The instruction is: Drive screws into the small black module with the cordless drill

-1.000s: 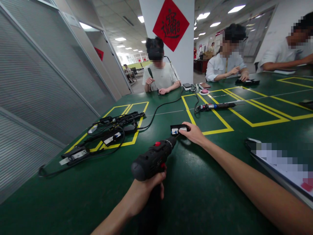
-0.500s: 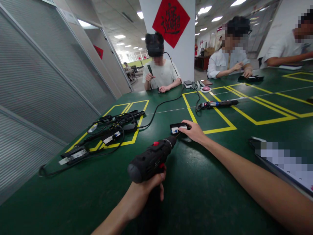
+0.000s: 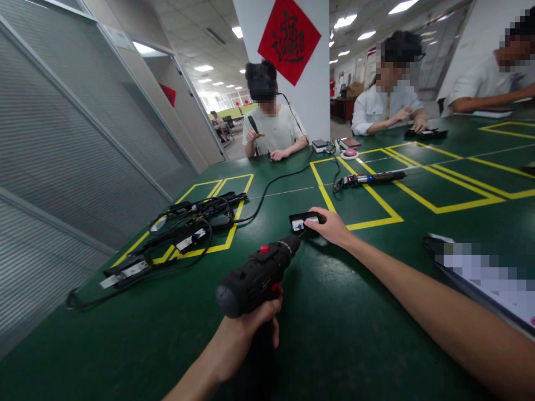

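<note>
**Change since a second ago.** The cordless drill (image 3: 254,275) sits a little lower and further left in view. The right hand (image 3: 330,225) and the part under it have barely shifted.

**Left hand** (image 3: 246,328). Clamped round the drill's grip, near the table edge. The drill's nose points away from the person, towards the part.

**Right hand.** Arm stretched across the table (image 3: 334,345), fingers closed over the right end of the small black housing (image 3: 301,221), holding it flat on the green surface.

**Small black housing.** Lies mid-table, just left of a yellow tape line and just beyond the drill's nose. Whether the bit touches it is too small to tell.

**Progress, as a judgement.** The tool is lined up and the part is steadied. No sign of a finished fastening can be made out, so the driving itself seems to be what is left.

**Containers.**
- The housing is a shallow open shell with a white-and-blue piece seated inside.
- The yellow-taped bay on the left holds a bundle of black parts and cables (image 3: 184,228).
- Across the tape of the next bay lies an electric screwdriver (image 3: 370,179) on its cord.

**Others.** Three people are seated at the far side, and one holds a tool upright.
</note>
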The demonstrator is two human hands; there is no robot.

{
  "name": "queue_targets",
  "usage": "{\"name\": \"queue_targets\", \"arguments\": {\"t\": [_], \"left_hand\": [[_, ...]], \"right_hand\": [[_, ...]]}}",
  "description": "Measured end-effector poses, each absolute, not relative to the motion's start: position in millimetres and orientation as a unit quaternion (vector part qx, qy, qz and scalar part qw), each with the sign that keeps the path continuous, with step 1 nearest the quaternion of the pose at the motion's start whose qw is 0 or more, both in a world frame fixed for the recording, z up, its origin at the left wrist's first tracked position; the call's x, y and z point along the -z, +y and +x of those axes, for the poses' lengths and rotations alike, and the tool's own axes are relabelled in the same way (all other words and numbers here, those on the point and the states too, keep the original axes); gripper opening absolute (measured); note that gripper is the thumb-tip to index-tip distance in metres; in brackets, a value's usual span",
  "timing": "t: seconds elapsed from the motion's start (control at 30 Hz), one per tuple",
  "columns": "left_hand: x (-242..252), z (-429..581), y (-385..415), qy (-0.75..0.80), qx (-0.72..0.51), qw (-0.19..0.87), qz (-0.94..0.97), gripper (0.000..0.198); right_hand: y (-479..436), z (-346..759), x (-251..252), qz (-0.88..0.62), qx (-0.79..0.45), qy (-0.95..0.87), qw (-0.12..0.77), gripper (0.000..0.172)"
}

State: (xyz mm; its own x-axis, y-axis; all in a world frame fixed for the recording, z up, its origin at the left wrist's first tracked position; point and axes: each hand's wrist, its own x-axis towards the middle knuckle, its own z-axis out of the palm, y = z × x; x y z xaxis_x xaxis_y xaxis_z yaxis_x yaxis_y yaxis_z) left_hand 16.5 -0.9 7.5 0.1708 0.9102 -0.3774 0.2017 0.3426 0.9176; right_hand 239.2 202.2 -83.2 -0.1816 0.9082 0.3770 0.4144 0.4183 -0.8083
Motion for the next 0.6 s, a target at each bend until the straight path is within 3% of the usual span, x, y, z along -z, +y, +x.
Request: {"name": "queue_targets", "arguments": {"t": [0.6], "left_hand": [[-2.9, 11.9, -0.5, 0.58, -0.297, 0.58, 0.489, 0.03]], "right_hand": [[207.3, 240.1, 89.8, -0.462, -0.287, -0.707, 0.452, 0.041]]}}
